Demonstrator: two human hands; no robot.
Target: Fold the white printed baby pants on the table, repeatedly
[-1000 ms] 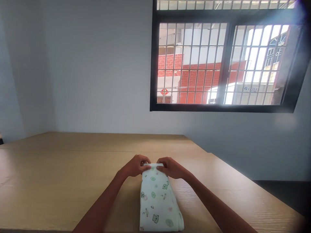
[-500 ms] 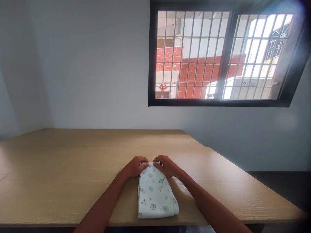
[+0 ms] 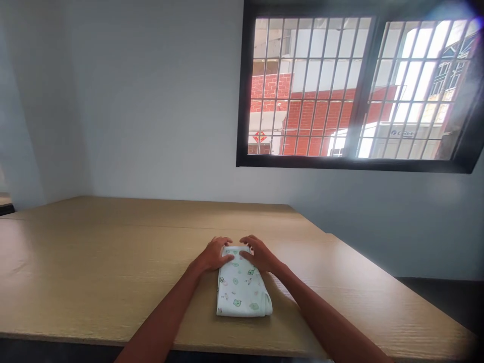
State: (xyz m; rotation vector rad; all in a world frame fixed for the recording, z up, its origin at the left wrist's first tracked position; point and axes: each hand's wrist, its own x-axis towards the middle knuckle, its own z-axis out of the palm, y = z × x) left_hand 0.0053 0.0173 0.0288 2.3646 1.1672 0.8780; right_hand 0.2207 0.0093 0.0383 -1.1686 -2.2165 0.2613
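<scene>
Cloth (image 3: 245, 290) now further fwd, off tbl (image 3: 94, 287) near edge.

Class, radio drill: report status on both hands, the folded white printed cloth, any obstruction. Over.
Left hand, right hand: both open at far end of folded white printed cloth. Cloth lies on pale wooden table. No obstruction visible between hands and cloth.

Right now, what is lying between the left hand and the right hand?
In the head view, the far end of the folded cloth lies between the left hand and right hand.
</scene>
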